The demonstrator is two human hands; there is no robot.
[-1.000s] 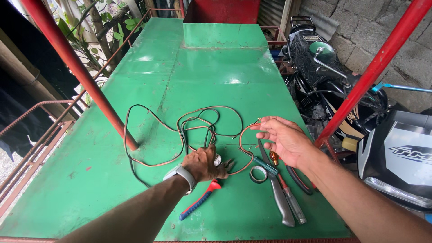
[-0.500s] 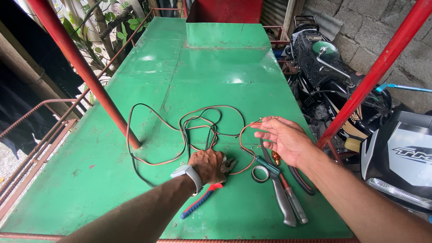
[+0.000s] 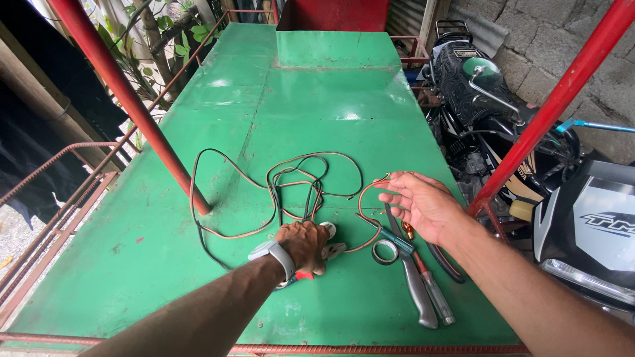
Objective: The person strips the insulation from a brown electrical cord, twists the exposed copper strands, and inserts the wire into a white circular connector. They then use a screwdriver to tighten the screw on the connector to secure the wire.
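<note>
My left hand (image 3: pixel 304 243) covers whatever I'm gripping, and hides most of the red-handled tool (image 3: pixel 301 276) beneath it. My right hand (image 3: pixel 423 205) hides part of the wire (image 3: pixel 278 192).

Green metal table (image 3: pixel 317 92) as landmark: red posts (image 3: pixel 126 99) rising through it, motorcycle (image 3: pixel 503 125) parked beside its right edge, foliage (image 3: pixel 165 33) seen beyond its left rail.

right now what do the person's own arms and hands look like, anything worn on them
Both forearms are bare, with no sleeves in view and no gloves. The left hand has a smartwatch on the wrist: a light grey band with a dark rectangular face. The right hand and its wrist show nothing worn; no ring is visible on its fingers. No cables or markings on either arm.
</note>
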